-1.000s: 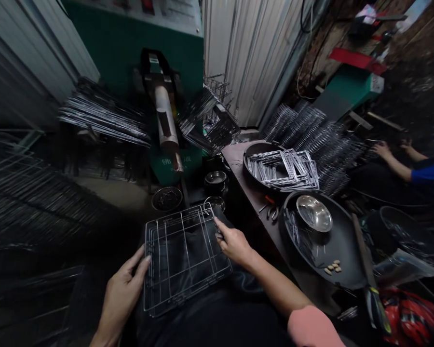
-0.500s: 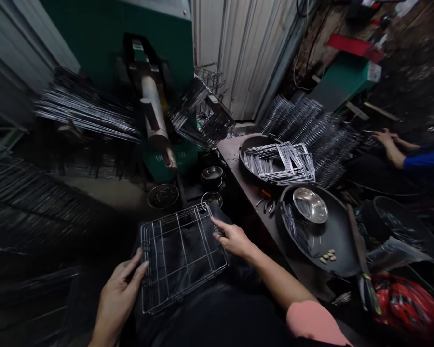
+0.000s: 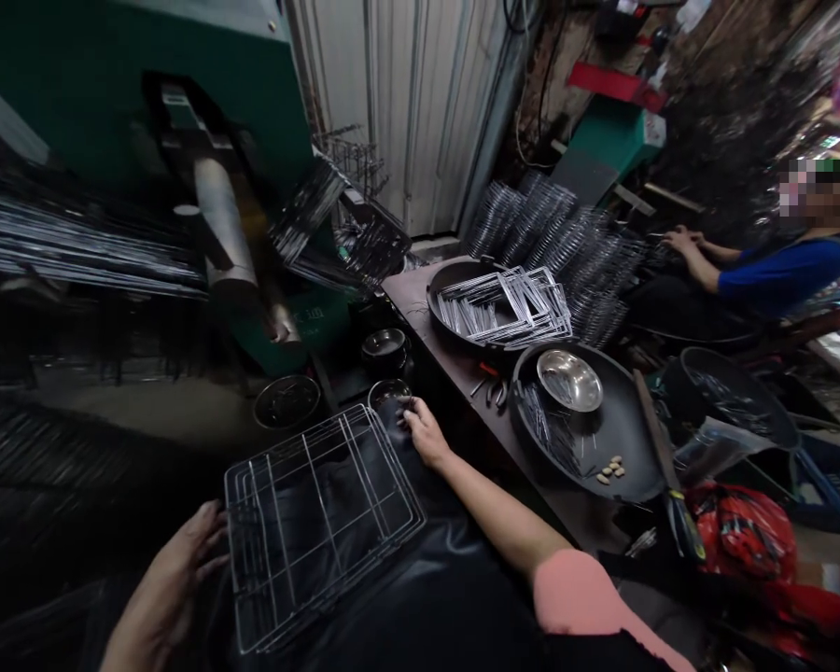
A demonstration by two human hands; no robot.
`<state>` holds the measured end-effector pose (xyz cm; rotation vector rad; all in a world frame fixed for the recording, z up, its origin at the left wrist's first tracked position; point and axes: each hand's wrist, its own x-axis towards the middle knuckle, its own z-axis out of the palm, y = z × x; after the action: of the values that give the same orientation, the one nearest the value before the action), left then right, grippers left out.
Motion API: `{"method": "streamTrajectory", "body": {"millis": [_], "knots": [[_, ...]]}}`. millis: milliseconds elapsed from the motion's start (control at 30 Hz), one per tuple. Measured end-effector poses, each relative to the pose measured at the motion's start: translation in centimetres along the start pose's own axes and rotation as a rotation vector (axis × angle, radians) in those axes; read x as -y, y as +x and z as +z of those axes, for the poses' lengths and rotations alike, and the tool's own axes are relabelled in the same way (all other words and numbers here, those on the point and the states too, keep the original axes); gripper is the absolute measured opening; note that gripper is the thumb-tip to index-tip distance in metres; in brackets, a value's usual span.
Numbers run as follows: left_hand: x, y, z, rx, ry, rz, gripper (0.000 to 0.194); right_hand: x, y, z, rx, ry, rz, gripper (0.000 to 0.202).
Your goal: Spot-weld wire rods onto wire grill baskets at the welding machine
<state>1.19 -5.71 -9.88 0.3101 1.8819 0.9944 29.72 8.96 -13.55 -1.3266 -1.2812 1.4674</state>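
Note:
A rectangular wire rack [image 3: 332,527] of thin metal rods rests tilted on the dark apron [image 3: 455,569] over my lap. My left hand [image 3: 172,569] is at its left side, fingers stretched and a little apart, the tips at or against the outer wires; I cannot tell if they touch. Off the far right corner, my right hand [image 3: 426,434] has its fingers bent together beside a small metal bowl [image 3: 388,394]. What those fingertips pinch, if anything, is too small to make out. Another small bowl [image 3: 384,343] stands just behind.
A green machine [image 3: 252,121] with a thick metal arm [image 3: 224,219] stands ahead. On the right-hand bench, a pan [image 3: 440,322] holds wire frames [image 3: 525,303]; another pan [image 3: 634,457] holds a shiny bowl [image 3: 569,381]. Wire stacks [image 3: 77,238] lie left. A co-worker [image 3: 791,275] sits far right.
My right hand has left the rack's right edge and moved beyond it toward the small bowl. My left hand's grip on the left edge has loosened. The view has swung right.

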Motion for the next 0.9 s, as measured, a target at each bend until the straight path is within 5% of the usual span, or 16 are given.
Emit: {"method": "streamTrajectory", "body": {"millis": [267, 500, 667, 900], "knots": [[-2.2, 1.9, 1.3, 0.137, -0.013, -0.143, 0.041, -2.3, 2.3, -0.1, -0.185, 0.477, 0.219, 0.015], [-1.3, 1.0, 0.6, 0.137, -0.103, -0.153, 0.038, -1.2, 2.5, -2.6, -0.190, 0.559, 0.185, 0.018], [-1.4, -2.5, 1.0, 0.190, -0.202, -0.158, 0.054, -1.3, 1.4, -3.4, -0.219, 0.436, 0.072, 0.024], [-3.6, -7.7, 0.9, 0.008, -0.247, 0.253, 0.083, -2.9, -2.0, -4.0, -0.132, -0.150, -0.106, 0.017]]}}
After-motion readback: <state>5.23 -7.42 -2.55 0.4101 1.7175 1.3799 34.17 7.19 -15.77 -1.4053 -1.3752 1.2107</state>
